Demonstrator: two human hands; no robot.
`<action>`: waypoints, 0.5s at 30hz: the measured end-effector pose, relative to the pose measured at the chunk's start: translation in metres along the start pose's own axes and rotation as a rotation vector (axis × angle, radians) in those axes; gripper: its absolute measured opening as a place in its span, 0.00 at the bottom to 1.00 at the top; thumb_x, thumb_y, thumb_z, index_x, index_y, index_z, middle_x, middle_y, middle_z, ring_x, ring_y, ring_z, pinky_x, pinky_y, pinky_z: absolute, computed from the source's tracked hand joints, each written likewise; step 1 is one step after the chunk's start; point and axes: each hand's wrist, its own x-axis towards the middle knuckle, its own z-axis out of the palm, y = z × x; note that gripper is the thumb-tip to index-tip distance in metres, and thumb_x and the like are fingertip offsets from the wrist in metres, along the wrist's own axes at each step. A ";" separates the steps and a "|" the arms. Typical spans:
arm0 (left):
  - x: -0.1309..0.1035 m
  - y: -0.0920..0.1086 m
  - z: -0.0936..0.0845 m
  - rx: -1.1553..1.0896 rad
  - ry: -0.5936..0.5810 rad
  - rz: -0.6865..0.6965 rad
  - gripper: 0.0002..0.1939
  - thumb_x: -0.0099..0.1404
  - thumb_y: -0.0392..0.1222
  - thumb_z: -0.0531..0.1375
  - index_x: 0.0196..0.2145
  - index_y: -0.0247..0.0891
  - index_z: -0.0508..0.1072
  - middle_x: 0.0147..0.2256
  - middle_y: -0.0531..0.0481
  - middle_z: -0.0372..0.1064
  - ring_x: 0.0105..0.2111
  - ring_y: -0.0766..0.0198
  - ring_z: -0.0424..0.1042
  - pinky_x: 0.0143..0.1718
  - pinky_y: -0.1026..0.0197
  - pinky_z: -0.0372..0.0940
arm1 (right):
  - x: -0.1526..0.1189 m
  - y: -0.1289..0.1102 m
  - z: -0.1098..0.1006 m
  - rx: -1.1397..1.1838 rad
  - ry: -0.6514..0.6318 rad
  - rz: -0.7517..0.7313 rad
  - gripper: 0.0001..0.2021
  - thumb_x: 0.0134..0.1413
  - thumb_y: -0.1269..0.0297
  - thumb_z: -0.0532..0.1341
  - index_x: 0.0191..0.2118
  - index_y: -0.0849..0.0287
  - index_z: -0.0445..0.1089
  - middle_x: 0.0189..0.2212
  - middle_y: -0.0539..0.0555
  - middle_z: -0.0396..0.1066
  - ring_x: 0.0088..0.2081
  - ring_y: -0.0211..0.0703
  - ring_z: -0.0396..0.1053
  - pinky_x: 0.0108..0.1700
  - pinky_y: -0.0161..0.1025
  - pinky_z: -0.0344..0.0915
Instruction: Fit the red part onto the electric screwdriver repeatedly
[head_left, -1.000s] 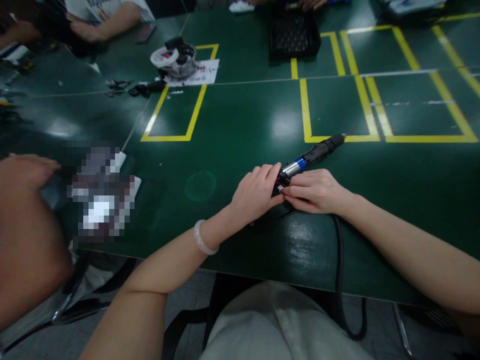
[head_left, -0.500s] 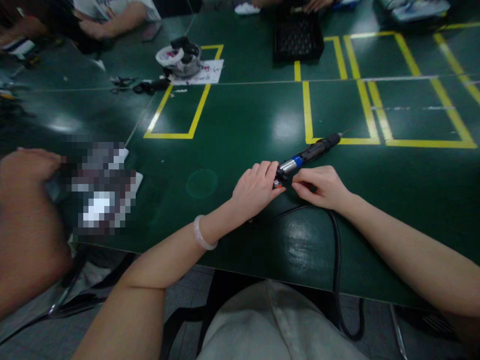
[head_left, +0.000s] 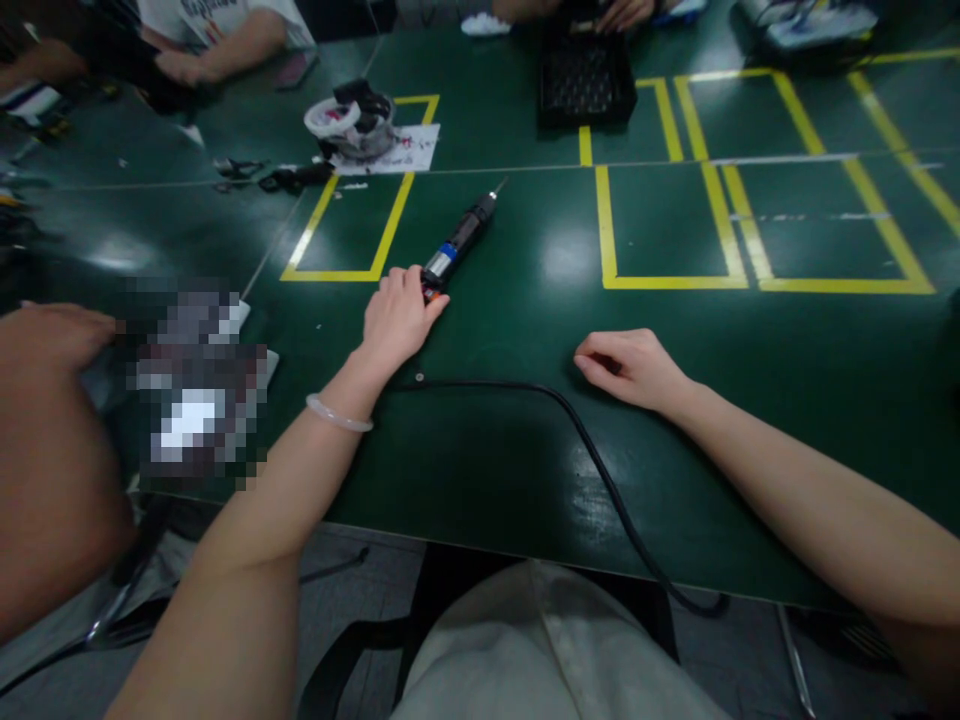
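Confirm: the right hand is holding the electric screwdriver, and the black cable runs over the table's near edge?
Wrong hand: in the head view, the left hand is holding the electric screwdriver. The black cable does run over the table's near edge.

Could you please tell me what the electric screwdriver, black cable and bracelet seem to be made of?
Electric screwdriver: probably dark plastic, with a shiny silvery band suggesting metal. Black cable: likely rubber or plastic, from its soft sheen and smooth curve. Bracelet: pale, smooth; perhaps stone or plastic.
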 end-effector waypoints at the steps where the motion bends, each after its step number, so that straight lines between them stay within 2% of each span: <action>1: 0.005 -0.012 0.002 0.008 0.004 -0.031 0.27 0.76 0.54 0.53 0.62 0.29 0.62 0.56 0.29 0.63 0.55 0.38 0.66 0.52 0.47 0.64 | 0.000 0.000 0.000 0.001 -0.002 0.009 0.11 0.64 0.63 0.56 0.30 0.58 0.69 0.21 0.48 0.68 0.22 0.34 0.64 0.29 0.33 0.57; 4: 0.020 -0.048 0.006 0.033 0.023 -0.139 0.28 0.76 0.57 0.51 0.61 0.30 0.63 0.57 0.29 0.62 0.56 0.38 0.64 0.52 0.48 0.63 | 0.001 0.002 0.001 0.016 -0.004 0.033 0.11 0.63 0.63 0.57 0.30 0.58 0.70 0.21 0.48 0.67 0.22 0.35 0.63 0.29 0.33 0.57; 9: 0.038 -0.101 0.011 0.055 0.027 -0.258 0.30 0.78 0.58 0.48 0.60 0.25 0.62 0.56 0.33 0.62 0.53 0.46 0.63 0.51 0.48 0.62 | 0.001 0.002 0.000 0.041 -0.029 0.068 0.11 0.64 0.62 0.56 0.30 0.58 0.70 0.21 0.48 0.68 0.22 0.35 0.63 0.29 0.34 0.56; 15: 0.056 -0.139 0.015 0.059 0.014 -0.373 0.32 0.77 0.55 0.50 0.62 0.20 0.59 0.59 0.31 0.59 0.54 0.47 0.60 0.53 0.46 0.60 | 0.002 0.003 0.001 0.056 -0.045 0.095 0.11 0.63 0.62 0.56 0.30 0.58 0.70 0.22 0.49 0.68 0.23 0.35 0.63 0.30 0.34 0.56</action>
